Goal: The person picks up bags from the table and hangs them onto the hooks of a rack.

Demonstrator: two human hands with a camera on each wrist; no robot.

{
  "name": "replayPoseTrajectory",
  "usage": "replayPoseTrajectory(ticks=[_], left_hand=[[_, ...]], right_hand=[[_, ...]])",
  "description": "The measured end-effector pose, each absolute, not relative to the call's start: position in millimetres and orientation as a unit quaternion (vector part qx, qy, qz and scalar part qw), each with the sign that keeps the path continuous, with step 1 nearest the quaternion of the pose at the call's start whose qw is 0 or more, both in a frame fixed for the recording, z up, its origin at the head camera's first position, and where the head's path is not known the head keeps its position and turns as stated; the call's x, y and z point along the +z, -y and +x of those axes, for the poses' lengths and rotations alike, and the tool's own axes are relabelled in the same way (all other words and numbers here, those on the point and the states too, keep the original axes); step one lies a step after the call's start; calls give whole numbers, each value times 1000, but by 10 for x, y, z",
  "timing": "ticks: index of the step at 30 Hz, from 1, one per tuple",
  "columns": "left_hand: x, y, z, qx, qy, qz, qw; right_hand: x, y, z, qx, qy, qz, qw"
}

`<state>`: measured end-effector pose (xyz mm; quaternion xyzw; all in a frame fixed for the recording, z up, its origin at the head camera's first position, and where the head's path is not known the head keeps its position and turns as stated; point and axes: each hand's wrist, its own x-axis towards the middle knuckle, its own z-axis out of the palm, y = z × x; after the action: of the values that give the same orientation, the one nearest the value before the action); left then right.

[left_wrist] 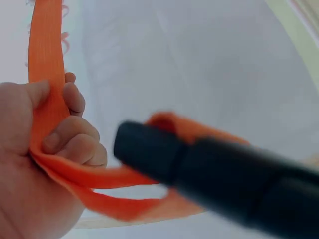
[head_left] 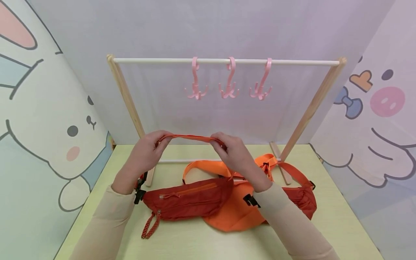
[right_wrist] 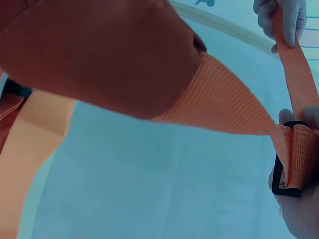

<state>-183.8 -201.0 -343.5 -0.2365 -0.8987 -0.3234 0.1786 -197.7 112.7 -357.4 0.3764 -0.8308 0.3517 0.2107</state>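
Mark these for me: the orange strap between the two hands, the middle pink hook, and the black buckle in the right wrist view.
Orange strap (head_left: 191,137): head view, middle of its raised span.
Middle pink hook (head_left: 230,78): head view, on its stem.
Black buckle (right_wrist: 285,191): right wrist view, lower bar.

Facing you across the pale yellow-green tabletop (head_left: 341,231) stands a rack (head_left: 128,99) with two wooden posts joined by a white top rod (head_left: 152,60). Near the middle of the rod you count three pink hooks (head_left: 230,76) (each branching into several upturned prongs), set apart from one another. On the tabletop you find an orange bag (head_left: 224,222) and, at its right, a right-hand red bag (head_left: 302,198). A cartoon rabbit (head_left: 45,122) decorates your left wall; a blue bow (head_left: 353,106) marks the right.
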Motion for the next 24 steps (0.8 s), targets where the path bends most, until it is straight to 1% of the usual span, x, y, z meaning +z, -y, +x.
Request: replayPoseTrajectory(ticks=[9, 15, 24], left_hand=[[-3203, 1985, -1820, -328, 876, -260, 241], [-3025, 1928, -1856, -334, 866, -251, 273], [-2768, 1855, -2040, -347, 852, -238, 310]], right_hand=[[-3279, -1099, -1955, 367, 822, 366, 237], [-3095, -1069, -2006, 367, 812, 360, 277], [-2885, -1012, -2137, 353, 802, 353, 328]])
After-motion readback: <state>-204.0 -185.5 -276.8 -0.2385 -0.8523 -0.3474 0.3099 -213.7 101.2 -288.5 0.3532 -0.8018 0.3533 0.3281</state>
